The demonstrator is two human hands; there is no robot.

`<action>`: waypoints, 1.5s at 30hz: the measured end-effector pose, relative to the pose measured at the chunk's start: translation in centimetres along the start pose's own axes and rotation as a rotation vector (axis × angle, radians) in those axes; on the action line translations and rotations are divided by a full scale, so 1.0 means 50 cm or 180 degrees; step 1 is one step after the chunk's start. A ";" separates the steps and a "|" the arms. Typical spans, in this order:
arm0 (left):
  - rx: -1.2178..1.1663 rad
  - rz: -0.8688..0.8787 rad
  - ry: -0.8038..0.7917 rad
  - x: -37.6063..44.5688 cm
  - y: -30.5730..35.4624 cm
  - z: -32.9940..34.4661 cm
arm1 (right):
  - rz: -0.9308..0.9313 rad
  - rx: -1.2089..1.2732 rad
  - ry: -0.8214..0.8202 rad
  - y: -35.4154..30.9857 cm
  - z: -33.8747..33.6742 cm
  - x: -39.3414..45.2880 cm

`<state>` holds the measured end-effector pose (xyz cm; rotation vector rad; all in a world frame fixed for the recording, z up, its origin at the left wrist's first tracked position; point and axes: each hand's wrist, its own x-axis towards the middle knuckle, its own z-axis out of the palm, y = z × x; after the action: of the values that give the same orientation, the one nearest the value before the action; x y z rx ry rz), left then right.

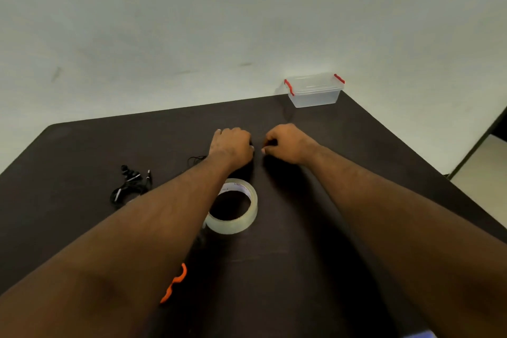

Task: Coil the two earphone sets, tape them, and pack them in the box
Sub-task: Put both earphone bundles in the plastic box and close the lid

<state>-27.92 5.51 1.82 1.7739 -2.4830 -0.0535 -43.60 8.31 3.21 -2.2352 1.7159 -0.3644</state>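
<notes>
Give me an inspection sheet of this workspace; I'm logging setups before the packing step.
Surface: dark table, set against a pale wall.
Job's things: bundled earphone set lies at left; second earphone cord shows beside the left wrist, mostly hidden; clear tape roll lies flat at centre; clear box with red latches, lid on, stands at the far right corner.
Clutter: orange-handled tool, partly hidden under the left forearm.
Grippers: left hand and right hand are curled close together; what they pinch cannot be told.
Cables: only the earphone cords.
Surroundings: wall; nothing else seen.
</notes>
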 end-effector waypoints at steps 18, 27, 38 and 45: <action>0.0214 0.0125 -0.1456 0.248 0.099 -0.039 | 0.0505 -0.1374 0.0642 0.220 -0.146 0.210; 0.0073 0.0112 -0.1341 0.279 0.092 -0.024 | 0.0510 -0.2274 0.0563 0.272 -0.119 0.251; -0.2798 0.0741 0.0989 -0.193 0.033 -0.093 | -0.0704 -0.2624 0.0450 -0.152 -0.121 -0.200; -0.3060 0.0355 0.1266 -0.620 -0.071 -0.052 | -0.1811 -0.2003 0.0320 -0.360 0.017 -0.439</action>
<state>-14.34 33.71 2.49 1.0889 -1.7679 -0.6782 -32.84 33.96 8.92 -3.2129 1.3203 -0.0435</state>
